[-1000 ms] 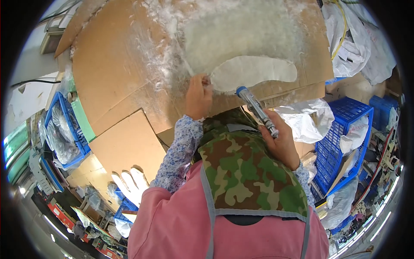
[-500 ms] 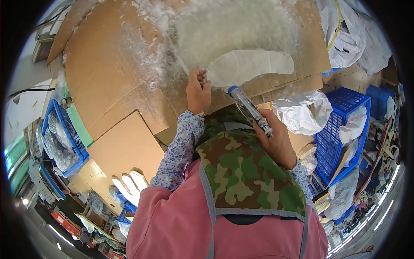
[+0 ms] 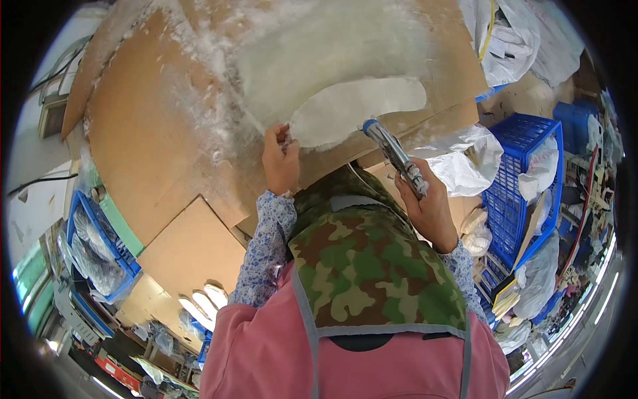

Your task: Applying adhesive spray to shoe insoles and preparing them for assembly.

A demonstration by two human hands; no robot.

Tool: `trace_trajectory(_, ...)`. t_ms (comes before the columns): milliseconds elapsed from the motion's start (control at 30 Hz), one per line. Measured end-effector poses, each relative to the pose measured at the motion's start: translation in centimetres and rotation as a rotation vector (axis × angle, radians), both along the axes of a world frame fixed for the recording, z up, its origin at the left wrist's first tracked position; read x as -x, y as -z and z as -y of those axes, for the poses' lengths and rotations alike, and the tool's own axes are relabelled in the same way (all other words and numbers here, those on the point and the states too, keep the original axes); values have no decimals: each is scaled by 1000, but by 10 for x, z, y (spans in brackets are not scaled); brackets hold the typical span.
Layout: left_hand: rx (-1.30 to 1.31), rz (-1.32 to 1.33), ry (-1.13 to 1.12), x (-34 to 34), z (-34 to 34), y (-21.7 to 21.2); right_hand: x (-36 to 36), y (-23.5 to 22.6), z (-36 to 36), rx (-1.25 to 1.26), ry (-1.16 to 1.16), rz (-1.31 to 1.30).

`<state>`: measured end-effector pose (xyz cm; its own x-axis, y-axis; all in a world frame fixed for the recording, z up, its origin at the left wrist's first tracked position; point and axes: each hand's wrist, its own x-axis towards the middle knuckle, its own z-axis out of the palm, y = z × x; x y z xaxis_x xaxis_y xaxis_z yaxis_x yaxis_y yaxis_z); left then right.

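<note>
A thin white insole-shaped sheet (image 3: pixel 362 108) lies on a pale, whitened patch (image 3: pixel 319 56) of the cardboard work surface. My left hand (image 3: pixel 281 161) is closed at the sheet's left end, its thumb and fingers pinched on the edge. In my right hand (image 3: pixel 432 206) is a silvery hand-held spray gun (image 3: pixel 397 154) with a blue tip. The tip points away from me, just off the near edge of the sheet. My fingers wrap round its rear part, so its grip is mostly hidden.
White fibrous residue (image 3: pixel 199 100) covers the cardboard (image 3: pixel 133 133) left of the patch. Blue plastic crates stand on the right (image 3: pixel 525 173) and left (image 3: pixel 109 246). Plastic bags (image 3: pixel 508 46) lie at the far right. White shoe-shaped pieces (image 3: pixel 203 304) sit near my left elbow.
The whole view has shifted, carrying the sheet and both hands slightly leftward. Relative to the sheet, the spray gun's tip has moved right along the near edge. My left hand keeps its hold.
</note>
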<state>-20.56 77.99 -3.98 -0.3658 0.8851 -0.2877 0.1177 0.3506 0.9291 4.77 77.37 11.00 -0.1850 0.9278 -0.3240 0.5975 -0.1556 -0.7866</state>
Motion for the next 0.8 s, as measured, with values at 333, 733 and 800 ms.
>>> trace_trajectory(333, 14, -30, 9, -1, 1, -3, -24, 4, -4, -62, 125, -5)
trace_trajectory(733, 44, -53, 26, -3, -2, -14, -54, 10, -13, -110, 224, 62)
trace_trajectory(800, 40, -25, 13, -2, -2, -14, -59, 14, -12, -121, 242, 65)
